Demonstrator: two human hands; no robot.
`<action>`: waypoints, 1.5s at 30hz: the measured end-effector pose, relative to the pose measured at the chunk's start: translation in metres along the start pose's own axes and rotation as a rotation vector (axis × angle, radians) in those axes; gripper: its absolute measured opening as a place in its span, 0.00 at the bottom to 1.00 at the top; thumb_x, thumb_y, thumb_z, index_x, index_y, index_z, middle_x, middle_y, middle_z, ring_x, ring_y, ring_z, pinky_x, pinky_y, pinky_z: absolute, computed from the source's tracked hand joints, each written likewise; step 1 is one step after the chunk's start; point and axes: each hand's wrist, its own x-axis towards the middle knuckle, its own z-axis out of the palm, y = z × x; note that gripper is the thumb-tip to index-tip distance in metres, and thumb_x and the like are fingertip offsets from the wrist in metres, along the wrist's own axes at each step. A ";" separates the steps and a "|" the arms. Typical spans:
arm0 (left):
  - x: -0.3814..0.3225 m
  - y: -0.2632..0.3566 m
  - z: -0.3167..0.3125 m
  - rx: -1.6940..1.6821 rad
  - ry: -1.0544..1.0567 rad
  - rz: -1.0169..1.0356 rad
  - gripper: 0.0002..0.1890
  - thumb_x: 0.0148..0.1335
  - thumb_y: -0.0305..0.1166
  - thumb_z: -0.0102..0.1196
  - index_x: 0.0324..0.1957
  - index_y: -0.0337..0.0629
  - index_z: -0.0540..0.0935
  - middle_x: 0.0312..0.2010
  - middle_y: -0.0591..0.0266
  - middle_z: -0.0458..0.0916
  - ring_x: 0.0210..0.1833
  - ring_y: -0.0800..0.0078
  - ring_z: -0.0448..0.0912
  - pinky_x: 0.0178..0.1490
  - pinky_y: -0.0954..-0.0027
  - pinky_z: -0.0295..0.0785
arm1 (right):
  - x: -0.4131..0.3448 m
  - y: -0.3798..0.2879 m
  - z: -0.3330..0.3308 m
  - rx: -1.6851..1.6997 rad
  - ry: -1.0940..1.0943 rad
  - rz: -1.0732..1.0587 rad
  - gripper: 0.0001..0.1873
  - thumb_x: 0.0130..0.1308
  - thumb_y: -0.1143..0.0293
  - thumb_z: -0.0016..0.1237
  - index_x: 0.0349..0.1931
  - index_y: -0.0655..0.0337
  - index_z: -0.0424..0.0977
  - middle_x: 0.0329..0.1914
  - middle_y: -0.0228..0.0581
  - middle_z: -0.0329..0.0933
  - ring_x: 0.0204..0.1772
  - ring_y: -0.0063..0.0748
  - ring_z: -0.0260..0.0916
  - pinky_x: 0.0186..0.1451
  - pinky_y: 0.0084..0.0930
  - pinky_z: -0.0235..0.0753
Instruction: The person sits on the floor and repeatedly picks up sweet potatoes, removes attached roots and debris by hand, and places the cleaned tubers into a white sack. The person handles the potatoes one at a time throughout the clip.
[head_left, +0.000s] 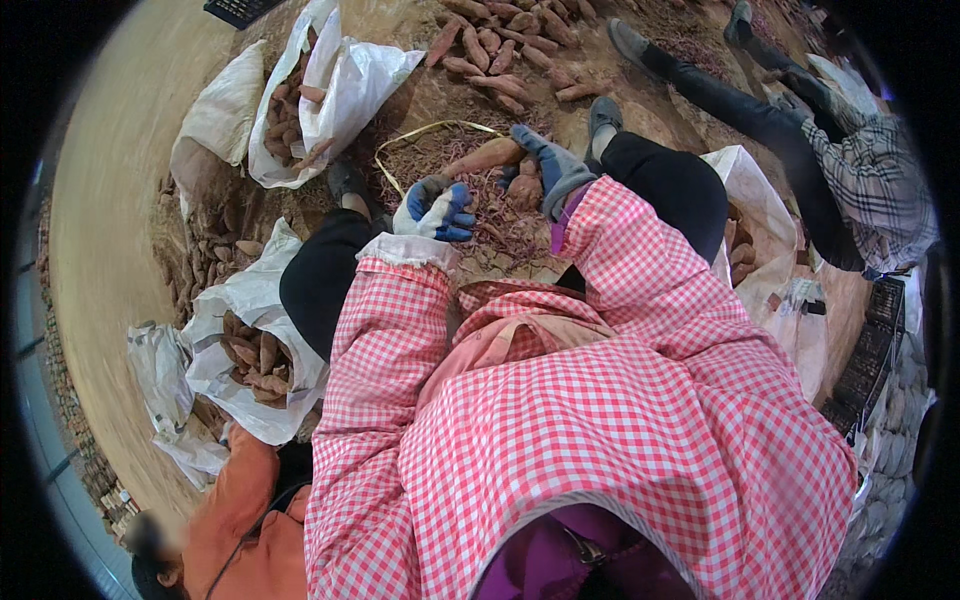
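A long sweet potato (486, 156) lies across the space between my two gloved hands, above a litter of thin reddish roots. My left hand (433, 211), in a white and blue work glove, is at its lower left end with curled fingers; whether it grips anything is unclear. My right hand (553, 169), in a grey-blue glove, is at the other end, thumb and fingers spread around the potato's tip and a rounder sweet potato (525, 187). How firmly it holds either cannot be told. A yellow strap (386, 161) loops on the ground behind my left hand.
A heap of sweet potatoes (517, 45) lies ahead. Open white woven sacks with sweet potatoes stand at far left (352, 90), near left (206, 367) and right (742, 172). A person in orange (240, 510) is at lower left; another in plaid (870, 180) sits at right. Black crates (866, 360) stand lower right.
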 end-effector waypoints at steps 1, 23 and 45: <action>0.005 0.002 -0.004 -0.012 -0.118 -0.018 0.09 0.63 0.36 0.52 0.41 0.43 0.73 0.29 0.64 0.76 0.33 0.72 0.77 0.34 0.70 0.77 | -0.004 0.001 0.004 -0.038 0.013 -0.018 0.18 0.59 0.57 0.54 0.40 0.63 0.73 0.25 0.42 0.75 0.24 0.39 0.72 0.27 0.38 0.76; 0.008 -0.024 -0.026 0.568 0.060 0.329 0.13 0.62 0.33 0.50 0.49 0.44 0.72 0.39 0.65 0.76 0.36 0.76 0.76 0.37 0.73 0.73 | -0.016 0.031 0.027 0.007 0.267 -0.034 0.18 0.61 0.54 0.51 0.41 0.61 0.73 0.28 0.39 0.73 0.26 0.31 0.69 0.26 0.27 0.73; 0.031 -0.041 -0.008 -0.382 -0.020 -0.177 0.27 0.58 0.50 0.54 0.55 0.46 0.68 0.42 0.51 0.78 0.39 0.54 0.78 0.44 0.46 0.74 | -0.035 -0.038 0.034 -0.208 0.038 -0.200 0.21 0.63 0.56 0.46 0.45 0.66 0.71 0.42 0.48 0.73 0.35 0.39 0.73 0.38 0.40 0.76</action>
